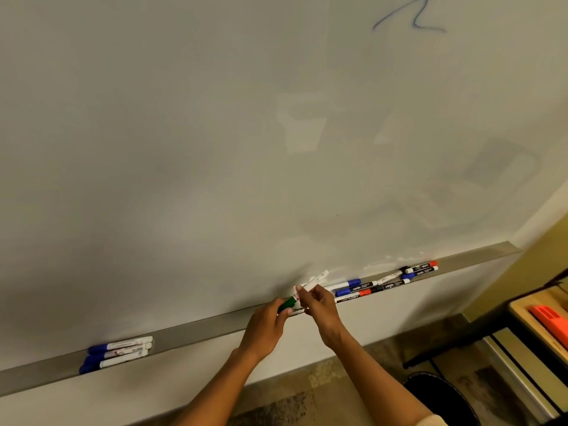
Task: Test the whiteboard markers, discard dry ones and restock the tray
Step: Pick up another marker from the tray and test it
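A white marker [316,280] with a green cap [288,303] is held just above the metal tray [199,329] under the whiteboard [215,149]. My left hand [266,327] grips the green cap end. My right hand [319,305] pinches the white barrel beside it. Three blue-capped markers [118,353] lie stacked at the tray's left. Several markers [381,285] with blue, black and red caps lie along the tray to the right of my hands. A blue scribble [412,20] marks the board's top right.
A dark round bin [442,398] stands on the floor at the lower right. A wooden table [541,321] with an orange object [550,324] on it and black legs stands at the right edge. The tray's right end sits near the yellow wall.
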